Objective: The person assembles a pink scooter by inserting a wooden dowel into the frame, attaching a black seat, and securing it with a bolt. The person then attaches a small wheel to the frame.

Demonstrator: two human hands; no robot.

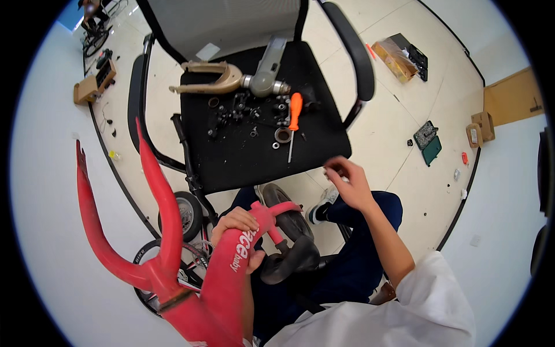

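A red child's bicycle frame (225, 277) lies slantwise across my lap, its two-pronged red fork (169, 225) pointing up at the left. My left hand (236, 222) is wrapped round the frame's thick tube. A black saddle (289, 263) is on the frame's near side, between my legs. Raised by the front right corner of the chair seat (243, 168), my right hand (350, 182) has its fingers curled together in a pinch. Whatever is between those fingertips is too small to make out. Nearest to it on the seat lies an orange-handled screwdriver (295, 110).
The office chair's seat also bears a beige fork (222, 84), a grey bicycle part (269, 72) and several small black and metal parts (234, 113). Wheels (188, 215) stand left below. A green case (430, 149) and cardboard boxes (481, 127) are on the right floor.
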